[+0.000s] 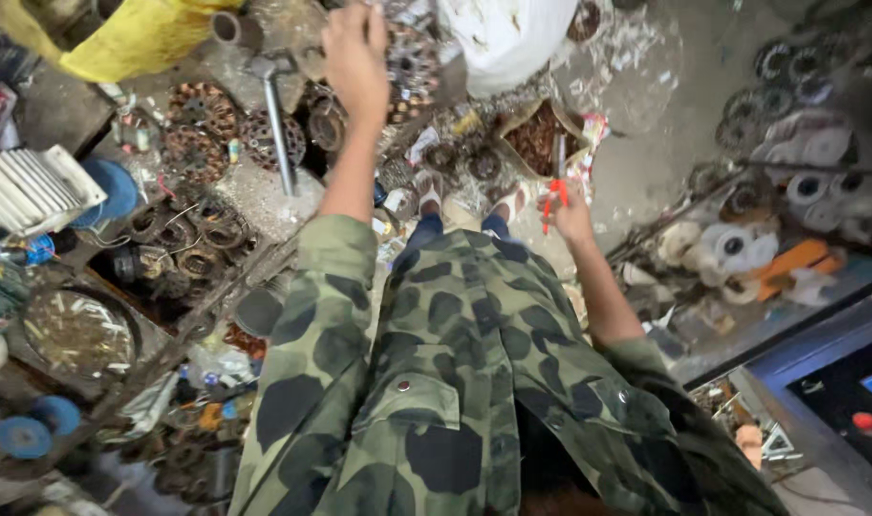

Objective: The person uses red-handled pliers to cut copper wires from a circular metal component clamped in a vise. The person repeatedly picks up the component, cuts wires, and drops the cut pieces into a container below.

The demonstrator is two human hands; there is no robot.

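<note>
A cluttered workshop floor (665, 143) fills the view from above, crowded on nearly every side with scrap metal, and the only bare stretch of concrete lies to the upper right, between a white sack (507, 38) and a row of wound coils (789, 162). The left hand (355, 53) reaches far forward with its grip closed around a round motor stator (409, 62), holding it up near the top edge of the view, just beside the white sack. Below and left of it a hammer (275, 119) lies with its steel handle pointing toward the person, among rusty stator cores (199, 129) packed close together. The right hand (571, 218) sits lower and closer to the body, its grip shut on a red-handled tool (553, 191) that looks like pliers, the metal end pointing up toward a torn packet of copper wire (541, 139). A camouflage jacket (455, 382) covers the lower middle, and two sandalled feet (426, 196) stand in a narrow gap in the clutter. At the right edge a dark machine panel (837, 392) with a red button hems in that side
</note>
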